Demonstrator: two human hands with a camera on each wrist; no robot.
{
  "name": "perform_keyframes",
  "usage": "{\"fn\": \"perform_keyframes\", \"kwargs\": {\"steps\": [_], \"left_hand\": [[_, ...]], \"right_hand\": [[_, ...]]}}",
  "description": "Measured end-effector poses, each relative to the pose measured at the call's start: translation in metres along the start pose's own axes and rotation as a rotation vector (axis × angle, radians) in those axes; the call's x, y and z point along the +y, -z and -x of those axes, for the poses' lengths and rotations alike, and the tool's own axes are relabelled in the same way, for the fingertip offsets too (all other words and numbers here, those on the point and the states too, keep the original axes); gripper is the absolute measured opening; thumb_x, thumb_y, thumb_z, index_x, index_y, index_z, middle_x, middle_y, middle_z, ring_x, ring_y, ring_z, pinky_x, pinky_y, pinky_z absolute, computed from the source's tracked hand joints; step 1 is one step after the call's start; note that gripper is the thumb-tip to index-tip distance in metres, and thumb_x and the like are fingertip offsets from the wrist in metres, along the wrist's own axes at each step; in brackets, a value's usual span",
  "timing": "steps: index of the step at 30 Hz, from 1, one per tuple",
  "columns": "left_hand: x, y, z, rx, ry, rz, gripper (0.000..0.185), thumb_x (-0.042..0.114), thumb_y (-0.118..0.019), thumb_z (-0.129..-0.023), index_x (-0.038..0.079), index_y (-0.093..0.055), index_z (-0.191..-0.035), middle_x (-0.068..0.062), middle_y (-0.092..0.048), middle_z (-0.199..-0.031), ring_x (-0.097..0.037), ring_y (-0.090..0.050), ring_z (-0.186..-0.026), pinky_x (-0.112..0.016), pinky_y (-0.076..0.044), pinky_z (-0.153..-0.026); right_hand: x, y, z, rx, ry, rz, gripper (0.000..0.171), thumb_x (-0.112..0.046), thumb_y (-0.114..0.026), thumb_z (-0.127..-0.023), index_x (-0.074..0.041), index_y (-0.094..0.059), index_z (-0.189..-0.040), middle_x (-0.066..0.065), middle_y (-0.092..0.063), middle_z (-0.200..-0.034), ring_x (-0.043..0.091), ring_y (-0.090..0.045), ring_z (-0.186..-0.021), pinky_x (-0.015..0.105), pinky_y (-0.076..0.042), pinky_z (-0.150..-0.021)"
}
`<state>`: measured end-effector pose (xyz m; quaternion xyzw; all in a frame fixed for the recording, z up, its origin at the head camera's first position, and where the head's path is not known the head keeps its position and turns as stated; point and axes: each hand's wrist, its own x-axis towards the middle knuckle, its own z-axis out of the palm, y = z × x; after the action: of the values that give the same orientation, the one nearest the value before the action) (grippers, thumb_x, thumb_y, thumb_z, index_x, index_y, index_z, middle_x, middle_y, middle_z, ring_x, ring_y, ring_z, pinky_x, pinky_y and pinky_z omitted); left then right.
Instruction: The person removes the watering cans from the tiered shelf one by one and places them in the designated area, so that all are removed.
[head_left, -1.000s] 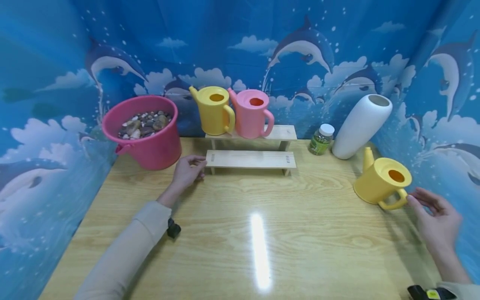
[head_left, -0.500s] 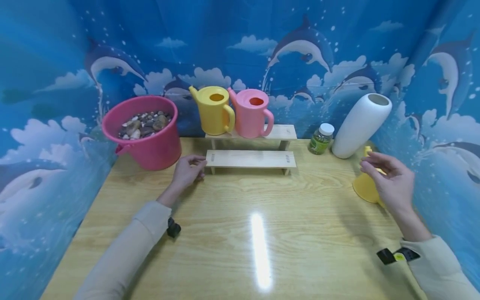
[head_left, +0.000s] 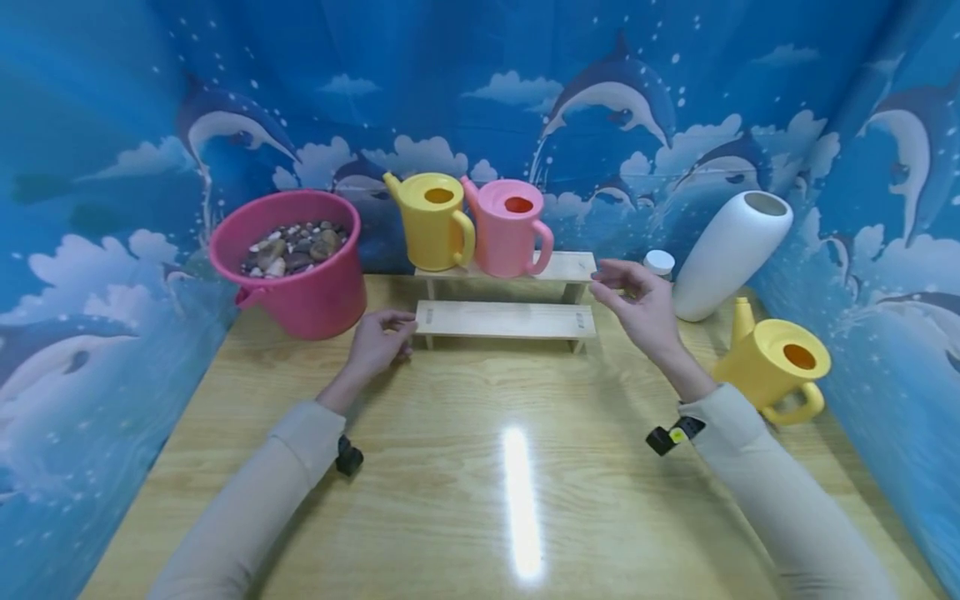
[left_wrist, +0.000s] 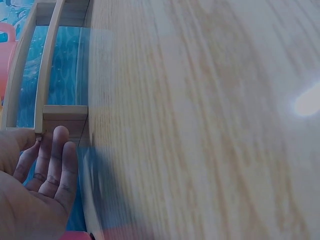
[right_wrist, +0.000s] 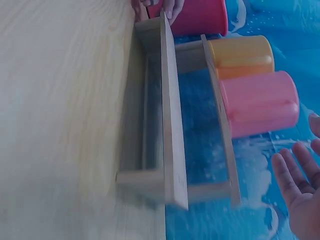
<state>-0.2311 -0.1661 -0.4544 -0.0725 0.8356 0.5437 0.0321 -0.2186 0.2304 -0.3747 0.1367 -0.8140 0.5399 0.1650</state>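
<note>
Wooden step shelf [head_left: 504, 318] seems light and stiff; my left hand [head_left: 377, 343] touches its end, right hand [head_left: 639, 303] open, holding nothing; grip both ends.

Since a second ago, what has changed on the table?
The right hand left the yellow watering can at the right edge and swung left, open, to the wooden step shelf. The left hand stayed at the shelf's left end; the can stayed put.
</note>
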Motion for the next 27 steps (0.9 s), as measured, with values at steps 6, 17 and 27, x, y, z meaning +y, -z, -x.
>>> {"fn": "perform_keyframes", "kwargs": {"steps": [6, 17, 27], "left_hand": [[0.0, 0.0, 0.002, 0.002, -0.008, 0.001, 0.03, 0.017, -0.067, -0.104, 0.003, -0.072, -0.13, -0.017, -0.07, -0.11, -0.008, -0.067, -0.063, -0.022, -0.064, -0.061], [-0.001, 0.0, 0.0, -0.005, 0.0, -0.001, 0.03, 0.017, -0.066, -0.105, 0.004, -0.072, -0.131, -0.017, -0.07, -0.112, -0.009, -0.068, -0.064, -0.024, -0.066, -0.063], [0.0, 0.002, 0.002, -0.017, -0.012, 0.006, 0.031, 0.018, -0.066, -0.105, 0.003, -0.071, -0.131, -0.019, -0.07, -0.112, -0.009, -0.067, -0.064, -0.024, -0.065, -0.062]], "right_hand": [[-0.002, -0.03, -0.024, -0.051, -0.076, -0.042, 0.044, -0.023, -0.074, -0.101, -0.004, -0.065, -0.14, 0.021, -0.071, -0.13, 0.002, -0.066, -0.103, 0.008, -0.058, -0.083], [-0.006, -0.06, -0.05, -0.072, -0.068, -0.054, 0.041, -0.024, -0.075, -0.1, -0.007, -0.067, -0.137, 0.018, -0.071, -0.127, 0.013, -0.066, -0.105, 0.014, -0.059, -0.082], [-0.011, -0.063, -0.058, -0.098, -0.099, -0.055, 0.035, -0.019, -0.075, -0.1, -0.002, -0.069, -0.129, 0.008, -0.072, -0.108, 0.011, -0.067, -0.091, 0.036, -0.07, -0.081]]}}
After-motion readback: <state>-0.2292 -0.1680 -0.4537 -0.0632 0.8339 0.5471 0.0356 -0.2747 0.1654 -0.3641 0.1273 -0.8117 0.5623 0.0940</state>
